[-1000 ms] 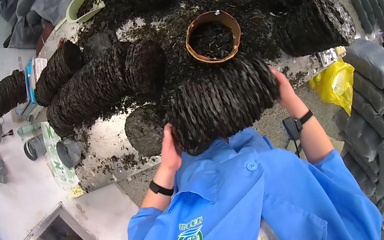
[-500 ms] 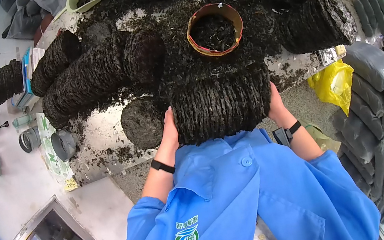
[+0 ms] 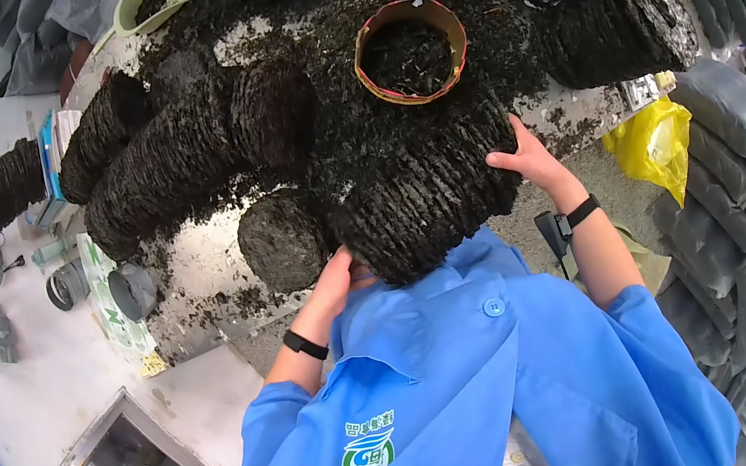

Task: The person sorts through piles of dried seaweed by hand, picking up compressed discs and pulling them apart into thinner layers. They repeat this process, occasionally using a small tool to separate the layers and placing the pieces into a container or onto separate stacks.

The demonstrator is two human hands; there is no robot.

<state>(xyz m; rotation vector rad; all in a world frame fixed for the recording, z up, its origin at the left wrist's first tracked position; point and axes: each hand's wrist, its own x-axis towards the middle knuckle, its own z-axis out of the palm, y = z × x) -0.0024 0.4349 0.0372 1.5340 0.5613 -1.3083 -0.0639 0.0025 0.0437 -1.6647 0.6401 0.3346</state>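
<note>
A row of dark, round, dried seaweed cakes (image 3: 430, 189) lies on its side between my hands, tilted with its right end farther from me. My left hand (image 3: 334, 282) presses against the lower left end, its fingertips partly hidden under the cakes. At the upper right end, my right hand (image 3: 533, 159) has its thumb on the top and its fingers around the end. Just left of my left hand stands a round seaweed cake stack (image 3: 283, 240). Beyond the held row is a round cardboard ring (image 3: 364, 76) with loose dark flakes inside.
Longer seaweed rolls (image 3: 169, 163) lie at the left, and another roll (image 3: 610, 25) at the right. Loose flakes cover much of the table (image 3: 191, 263). A green scoop (image 3: 125, 20) sits at the far left. A yellow plastic bag (image 3: 655, 146) hangs beside stacked grey bags (image 3: 728, 114).
The seaweed row has turned from level to tilted, its left end coming nearer me and its right end farther away. My left hand moved down; my right hand shifted slightly up, its thumb now on top.
</note>
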